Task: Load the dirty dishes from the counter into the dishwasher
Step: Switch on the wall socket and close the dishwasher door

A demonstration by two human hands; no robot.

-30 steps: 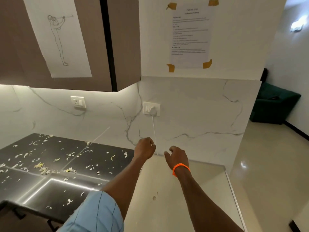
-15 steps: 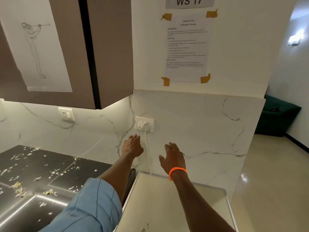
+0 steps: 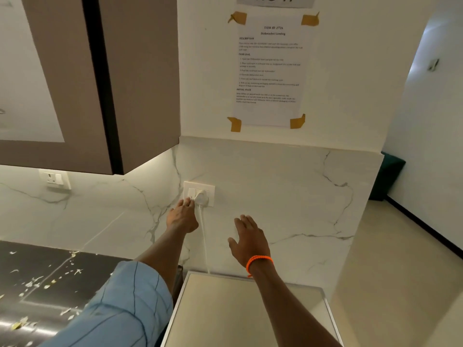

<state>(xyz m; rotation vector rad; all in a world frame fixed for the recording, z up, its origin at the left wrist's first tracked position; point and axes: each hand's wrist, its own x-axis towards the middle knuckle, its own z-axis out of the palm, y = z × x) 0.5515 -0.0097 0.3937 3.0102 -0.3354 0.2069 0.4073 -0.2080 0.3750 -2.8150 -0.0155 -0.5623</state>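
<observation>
A: Left hand (image 3: 182, 217) is reaching up to the socket plate (image 3: 199, 193) on the marble wall; its fingertips (image 3: 186, 202) are touching the switch side, just left of the white plug (image 3: 202, 197). Fingers look nearly straight and are gripping nothing.

B: Right hand (image 3: 249, 240)?

A: Hovering apart from the wall, right of the cord (image 3: 204, 236), fingers straight and spread, palm down, holding nothing. Orange band (image 3: 259, 262) on that wrist.

B: Step in hand?

A: Judging: powering the dishwasher at the switch. Doing it well is meaning one fingertip pressing the rocker squarely, staying off the plug so it is not being nudged loose. I cannot tell whether the rocker is on or off; it is too small in this view.

B: Where is the machine?

A: Probably the pale flat top (image 3: 240, 311) lying under the right forearm, the cord running down to its back edge. Hedging: no door or rack is showing. No dishes are in view; the dark counter (image 3: 42, 276), left of and below the left arm, is carrying only pale scraps.

B: Room for moving?

A: The cabinet corner (image 3: 150, 156) is hanging above the left hand, so pulling back low is safest. Right of the right hand, the wall is ending and open floor (image 3: 400, 259) is giving free space.
</observation>
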